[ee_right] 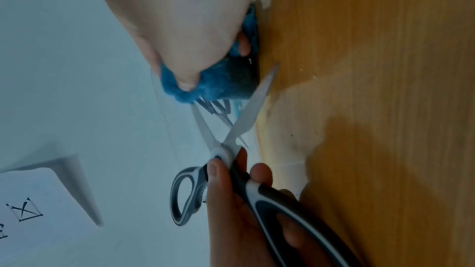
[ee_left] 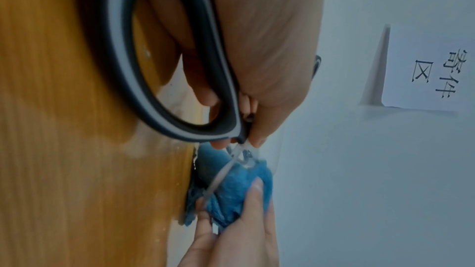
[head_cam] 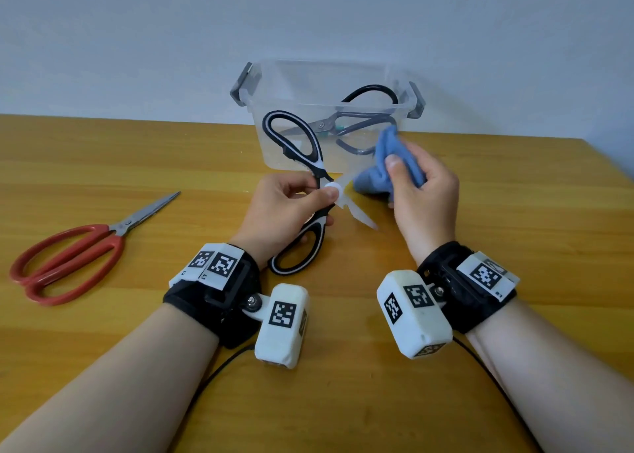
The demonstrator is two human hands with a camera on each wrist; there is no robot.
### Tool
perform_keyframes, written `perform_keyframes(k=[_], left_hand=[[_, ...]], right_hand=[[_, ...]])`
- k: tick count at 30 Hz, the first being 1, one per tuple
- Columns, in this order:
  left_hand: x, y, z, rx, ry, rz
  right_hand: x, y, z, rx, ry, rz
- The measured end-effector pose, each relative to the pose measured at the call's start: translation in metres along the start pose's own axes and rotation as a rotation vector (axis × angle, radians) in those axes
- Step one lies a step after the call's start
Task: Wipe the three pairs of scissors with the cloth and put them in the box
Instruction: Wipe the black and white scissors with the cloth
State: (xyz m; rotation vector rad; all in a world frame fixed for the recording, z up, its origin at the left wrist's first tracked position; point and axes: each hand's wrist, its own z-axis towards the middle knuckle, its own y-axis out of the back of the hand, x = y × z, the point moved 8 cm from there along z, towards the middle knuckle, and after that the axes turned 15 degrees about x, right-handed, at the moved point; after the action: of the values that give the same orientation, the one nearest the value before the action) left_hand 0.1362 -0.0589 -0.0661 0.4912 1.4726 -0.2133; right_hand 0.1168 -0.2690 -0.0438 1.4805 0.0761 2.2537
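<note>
Left hand [head_cam: 286, 205] grip pinched, right hand [head_cam: 423, 192] grip curled

A: The table [head_cam: 480, 212] looks like wood, a grained top with a soft sheen.

B: And the box [head_cam: 274, 150] at twelve o'clock?

A: Clear smooth plastic with grey clips. The black-and-white scissors [head_cam: 302, 150] have glossy plastic handles and pale, smooth blades.

B: At nine o'clock?

A: The red scissors [head_cam: 68, 260]: shiny red handles, dull grey metal blades. The cloth [head_cam: 394, 164] is blue and fuzzy, matt.
</note>
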Motion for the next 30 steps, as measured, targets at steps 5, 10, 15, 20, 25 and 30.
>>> perform_keyframes(k=[5, 10, 15, 20, 25, 30], left_hand=[[0.001, 0.005, 0.000, -0.044, -0.023, -0.118], [0.003, 0.005, 0.002, -0.043, -0.027, -0.086], [0.002, 0.000, 0.002, 0.036, -0.030, -0.011], [0.000, -0.001, 0.000, 0.035, -0.022, 0.006], [0.003, -0.002, 0.001, 0.039, 0.007, 0.003], [0.004, 0.000, 0.003, 0.026, 0.003, 0.003]], right_hand=[[0.004, 0.006, -0.006, -0.081, -0.036, 0.176], [0.015, -0.022, -0.006, 0.237, 0.148, 0.092], [0.011, -0.033, -0.005, 0.351, 0.122, -0.006], [-0.003, -0.015, -0.002, 0.153, -0.033, 0.077], [-0.012, -0.002, -0.002, 0.002, -0.106, 0.173], [0.008, -0.020, -0.005, 0.212, 0.078, 0.118]])
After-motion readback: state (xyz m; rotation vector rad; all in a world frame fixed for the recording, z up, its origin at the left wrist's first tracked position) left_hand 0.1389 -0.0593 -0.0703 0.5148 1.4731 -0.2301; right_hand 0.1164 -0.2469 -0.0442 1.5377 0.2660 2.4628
